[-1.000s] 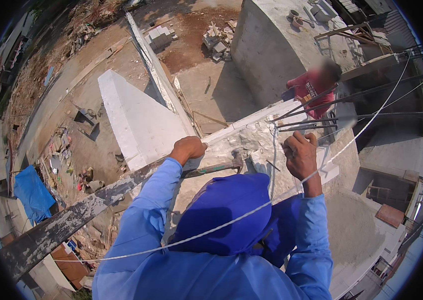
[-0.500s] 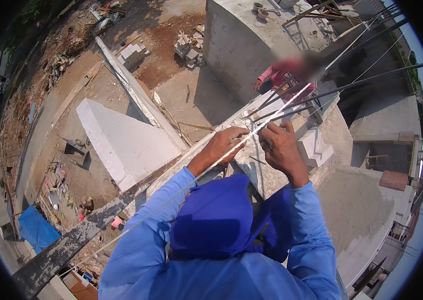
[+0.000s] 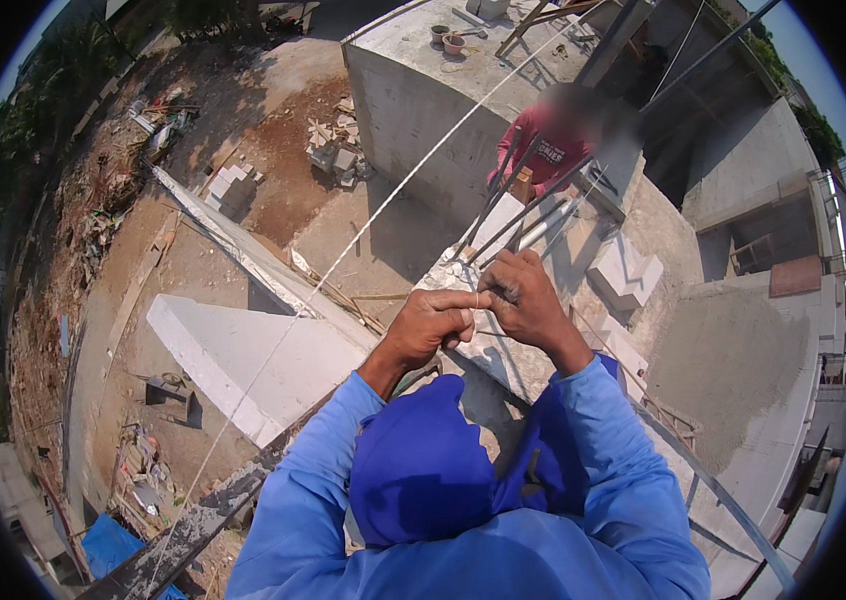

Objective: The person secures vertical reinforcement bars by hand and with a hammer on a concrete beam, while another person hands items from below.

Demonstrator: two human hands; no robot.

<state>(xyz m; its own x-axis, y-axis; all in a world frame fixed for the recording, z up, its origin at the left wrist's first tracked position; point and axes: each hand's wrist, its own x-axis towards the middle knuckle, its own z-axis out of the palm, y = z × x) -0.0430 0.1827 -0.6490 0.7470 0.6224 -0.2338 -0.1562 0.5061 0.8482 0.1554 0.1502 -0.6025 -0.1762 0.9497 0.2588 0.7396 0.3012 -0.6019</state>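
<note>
My hands meet above the top of a narrow concrete wall. My left hand has its index finger stretched toward my right hand, while its thumb and other fingers curl in. A thin, pale string shows at that fingertip, apparently wrapped round it. Pinched fingers of my right hand hold the string there; its ends are too fine to follow. A taut white cord runs diagonally past my hands on the left, apart from them.
Steel bars rise from the wall just ahead. Behind them a person in a red shirt stands close. White blocks lie to the right. A white slab and a dark beam are at left, with lower ground beyond.
The white cord, earlier crossing over my hands, now lies to their left. My hands have come together, the left index finger reaching to the right fingers. The view has turned slightly.
</note>
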